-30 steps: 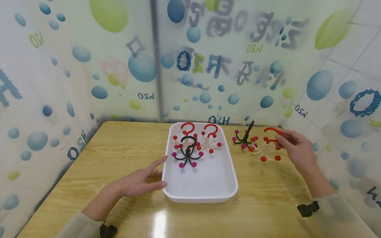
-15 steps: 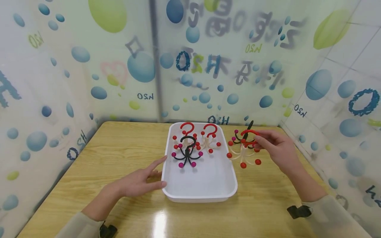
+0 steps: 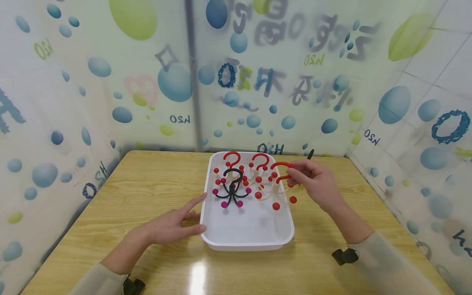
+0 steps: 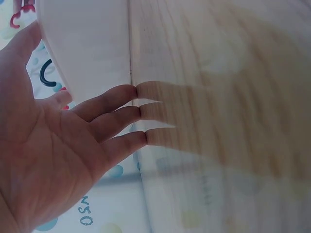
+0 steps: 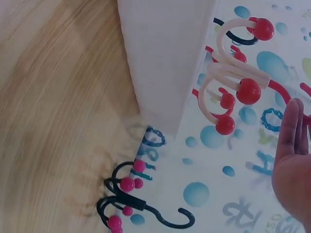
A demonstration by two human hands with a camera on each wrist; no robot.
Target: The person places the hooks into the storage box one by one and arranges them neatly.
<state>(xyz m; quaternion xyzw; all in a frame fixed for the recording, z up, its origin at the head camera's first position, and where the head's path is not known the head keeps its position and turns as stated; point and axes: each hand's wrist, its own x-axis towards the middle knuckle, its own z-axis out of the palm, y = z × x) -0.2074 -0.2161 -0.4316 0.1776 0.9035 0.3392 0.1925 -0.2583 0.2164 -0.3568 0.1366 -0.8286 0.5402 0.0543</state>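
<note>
My right hand (image 3: 318,183) pinches the red hook of a multi-arm hanger (image 3: 275,189) with cream arms and red ball tips. The hanger hangs upright over the right rim of the white tray (image 3: 247,229); the right wrist view shows its arms (image 5: 238,73) above the tray wall. Fingers extended, my left hand (image 3: 171,226) touches the tray's left rim with thumb and forefinger, its other fingertips at the table in the left wrist view. Inside the tray stand a black hanger (image 3: 232,190) with magenta balls and two red-hooked hangers, one at the back left (image 3: 240,158), one at the back right (image 3: 260,154).
Behind my right hand, mostly hidden in the head view, another black hanger (image 5: 130,200) with magenta balls stands on the wooden table (image 3: 147,176). Patterned curtain-like walls (image 3: 147,102) close off the table's back and sides.
My right hand has carried the red-hooked hanger leftward from the table's right side, past the black hanger, to the tray's right rim. The left hand and tray keep their places.
</note>
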